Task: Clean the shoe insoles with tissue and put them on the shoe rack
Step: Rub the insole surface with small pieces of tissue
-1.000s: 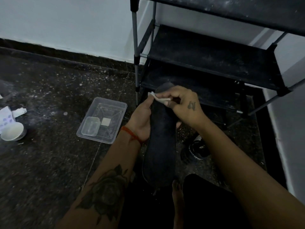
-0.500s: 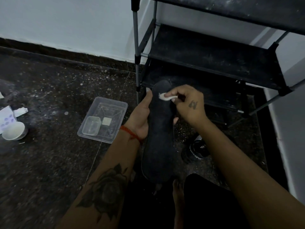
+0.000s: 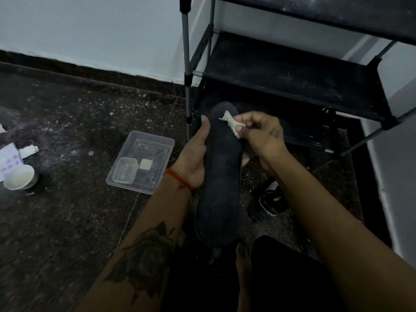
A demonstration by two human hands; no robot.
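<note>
A long dark insole (image 3: 219,183) is held upright-lengthwise in the middle of the view, toe end pointing at the rack. My left hand (image 3: 193,161) grips its left edge around the middle, thumb along the rim. My right hand (image 3: 261,134) pinches a small crumpled white tissue (image 3: 231,126) against the insole's upper right edge near the toe. The black shoe rack (image 3: 281,70) with metal poles stands just beyond, its dusty shelves bare.
A clear plastic tray (image 3: 144,162) holding a smaller clear box lies on the dark speckled floor to the left. A white cup (image 3: 19,177) and a tissue pack (image 3: 7,158) sit at the far left. A black shoe (image 3: 270,201) lies under my right forearm. My bare foot (image 3: 243,262) shows below.
My right hand slid the tissue from the insole's top left across the toe area to its right edge. The left hand keeps its grip; the insole barely shifted.
</note>
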